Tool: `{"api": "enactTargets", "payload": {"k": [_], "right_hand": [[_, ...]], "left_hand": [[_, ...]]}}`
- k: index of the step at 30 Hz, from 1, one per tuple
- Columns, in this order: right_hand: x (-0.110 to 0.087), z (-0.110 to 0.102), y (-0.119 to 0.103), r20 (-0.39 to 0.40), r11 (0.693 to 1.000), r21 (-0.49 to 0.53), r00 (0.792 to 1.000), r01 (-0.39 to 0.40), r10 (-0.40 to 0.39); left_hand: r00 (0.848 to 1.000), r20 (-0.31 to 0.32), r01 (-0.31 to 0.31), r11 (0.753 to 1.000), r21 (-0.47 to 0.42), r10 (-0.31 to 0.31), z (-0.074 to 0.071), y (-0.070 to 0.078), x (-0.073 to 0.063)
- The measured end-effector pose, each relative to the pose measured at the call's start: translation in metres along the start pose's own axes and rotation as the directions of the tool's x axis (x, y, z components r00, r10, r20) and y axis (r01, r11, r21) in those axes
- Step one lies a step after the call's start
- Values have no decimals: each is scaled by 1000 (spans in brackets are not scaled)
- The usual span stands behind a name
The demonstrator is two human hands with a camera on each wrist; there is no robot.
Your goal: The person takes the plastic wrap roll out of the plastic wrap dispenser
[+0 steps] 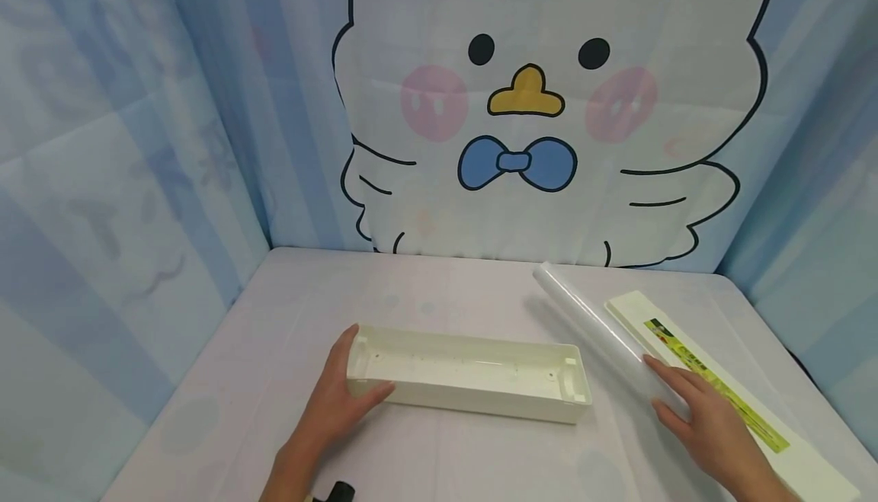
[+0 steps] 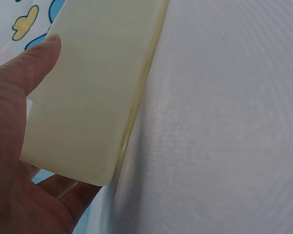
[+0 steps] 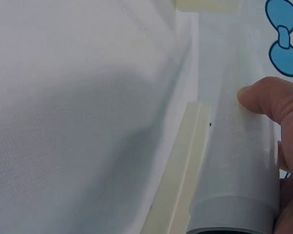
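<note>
A long cream plastic box [image 1: 480,401] stands open-topped on the table, its inside facing up. My left hand [image 1: 332,403] grips the box's left end, thumb on the near wall and fingers round the far side; the left wrist view shows the thumb [image 2: 44,61] lying on the outer wall. To the right, my right hand [image 1: 716,430] holds a roll of cling film [image 1: 590,315] slantwise, its far end raised. In the right wrist view the thumb [image 3: 263,97] presses on the film, and the hollow tube end [image 3: 232,212] shows at the bottom.
A long cream lid [image 1: 812,465] with a yellow-green label [image 1: 709,382] lies slantwise at the right, under and beside the right hand. A small black object [image 1: 339,493] shows near the left wrist. A patterned curtain [image 1: 528,220] closes off the table's back.
</note>
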State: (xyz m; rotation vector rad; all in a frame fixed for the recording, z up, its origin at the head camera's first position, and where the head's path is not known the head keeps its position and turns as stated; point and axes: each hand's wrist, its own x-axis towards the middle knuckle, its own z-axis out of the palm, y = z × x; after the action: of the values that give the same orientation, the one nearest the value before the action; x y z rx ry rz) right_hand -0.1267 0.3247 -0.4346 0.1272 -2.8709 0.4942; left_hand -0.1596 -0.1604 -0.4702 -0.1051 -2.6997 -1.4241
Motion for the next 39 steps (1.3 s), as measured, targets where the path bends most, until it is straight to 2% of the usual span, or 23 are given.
{"api": "enactTargets", "payload": {"k": [5,14,23,27,30,39], "right_hand": [[0,0,2,58,999,4,997,-43,43],[-5,4,8,94,998,13,994,-64,62],[-6,2,14,191,988,-11,970,-151,151],[-10,4,19,210,987,-15,965,-159,159],[-13,5,22,204,991,-11,969,-137,136],[-16,8,22,243,982,-13,952,-188,185]], "left_hand": [[1000,-2,3,1000,-6,-3,-1,1,-1],[1000,-8,12,1000,8,-12,-1,1,-2],[1000,-2,9,1000,5,-9,-2,1,-2],[1000,-4,-5,1000,9,6,-2,1,-2],[1000,-4,-12,1000,9,12,-2,1,-2],[1000,-1,-14,1000,-1,14,-2,1,-1]]}}
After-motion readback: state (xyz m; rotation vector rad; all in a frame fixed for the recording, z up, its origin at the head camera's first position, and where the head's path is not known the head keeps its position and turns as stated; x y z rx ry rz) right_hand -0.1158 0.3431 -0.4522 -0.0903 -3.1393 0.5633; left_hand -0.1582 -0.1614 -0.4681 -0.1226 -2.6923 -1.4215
